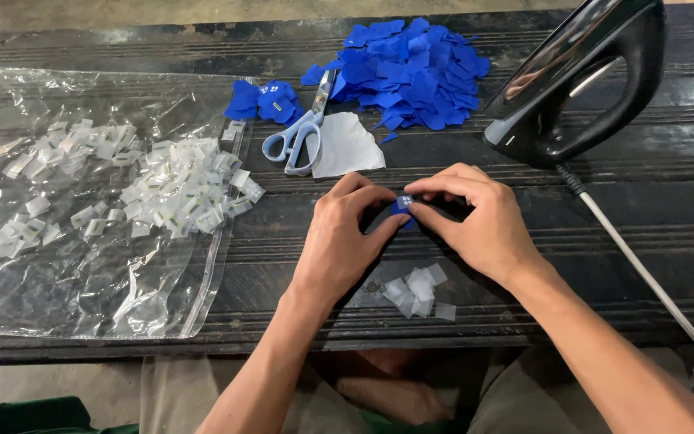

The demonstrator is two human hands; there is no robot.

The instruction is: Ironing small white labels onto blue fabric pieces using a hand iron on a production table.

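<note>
My left hand (345,235) and my right hand (475,215) meet over the middle of a dark wooden table (652,201). Together they pinch one small blue fabric piece (402,206) with a tiny white label on it, held between thumbs and forefingers. Most of that piece is hidden by my fingers. Just below my hands lies a small cluster of white folded labels (419,291). A large heap of blue fabric pieces (411,72) sits at the back, with a smaller blue stack (263,102) to its left.
Scissors with pale blue handles (297,137) lie beside a white cloth scrap (347,145). A clear plastic bag (66,273) at the left carries many white labels (178,185). A black iron (580,80) stands at the right, its white cord (644,273) trailing to the table's front edge.
</note>
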